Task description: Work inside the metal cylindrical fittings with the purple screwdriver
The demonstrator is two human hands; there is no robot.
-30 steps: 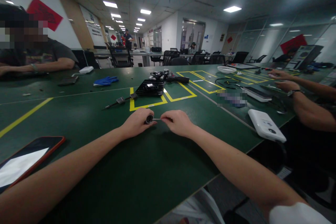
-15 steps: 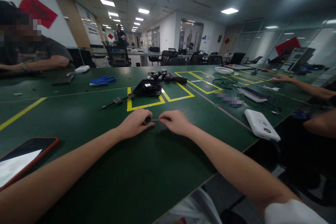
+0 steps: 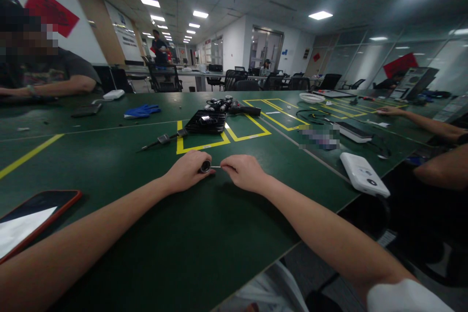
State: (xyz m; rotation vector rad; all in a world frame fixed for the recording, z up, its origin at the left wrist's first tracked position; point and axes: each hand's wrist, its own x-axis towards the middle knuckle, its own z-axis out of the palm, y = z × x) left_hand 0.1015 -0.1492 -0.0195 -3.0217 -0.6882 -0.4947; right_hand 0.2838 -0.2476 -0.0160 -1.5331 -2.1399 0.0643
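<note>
My left hand (image 3: pixel 185 171) is wrapped round a short dark cylinder (image 3: pixel 205 166) with a shiny metal rim; its round open end faces me. Between my two hands runs a thin, light metal rod (image 3: pixel 216 167), perhaps a hex key. My right hand (image 3: pixel 244 170) pinches the rod's right end, and its left end meets the side of the cylinder near my left fingertips. My fingers hide most of the cylinder and whatever the rod's tip touches. Both hands are low over the green table (image 3: pixel 175 248).
Beyond my hands lie a black device with cables (image 3: pixel 206 122) and a dark-handled tool (image 3: pixel 161 140). A blue glove (image 3: pixel 142 111) is further left. A phone (image 3: pixel 40 219) lies near my left forearm, a white power bank (image 3: pixel 364 174) to the right. Co-workers sit on both sides.
My hands keep nearly the same pose, with the rod still against the cylinder. In the background, a standing person has shifted slightly left and looks nearer.
</note>
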